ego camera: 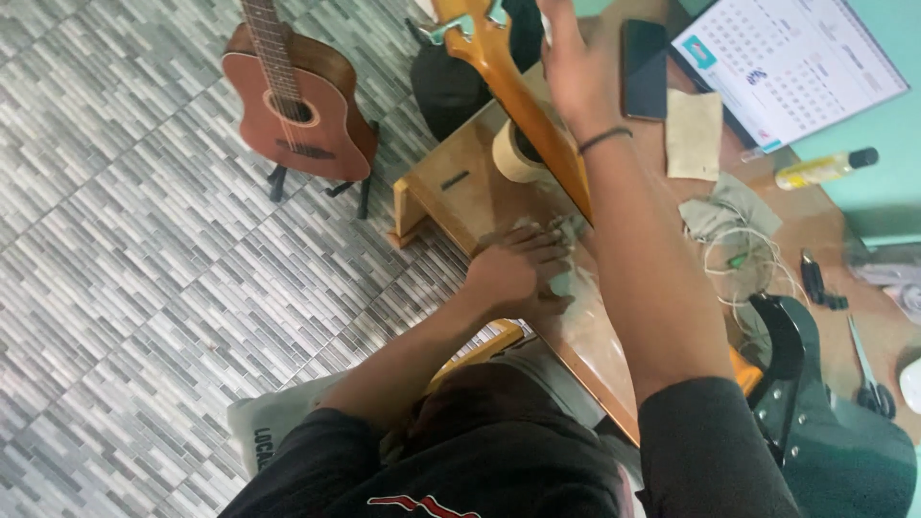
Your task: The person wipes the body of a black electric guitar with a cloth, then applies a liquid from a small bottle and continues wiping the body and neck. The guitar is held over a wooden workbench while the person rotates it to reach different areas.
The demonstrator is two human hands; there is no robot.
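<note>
An electric guitar lies across the wooden table (460,197); its orange-brown neck (523,105) runs toward the headstock at the top, and its dark green body (825,422) sits at the lower right. My right hand (576,67) reaches up along the neck and rests on it near the headstock; whether it grips the neck I cannot tell. My left hand (518,269) presses a grey-green cloth (566,278) flat on the table beside the neck. A roll of tape (516,153) stands under the neck.
An acoustic guitar (297,96) stands on a floor stand at the upper left. On the table lie a black phone (643,67), a calendar (787,62), a yellow bottle (825,168), a beige sheet (693,134), coiled strings (743,254) and scissors (868,374).
</note>
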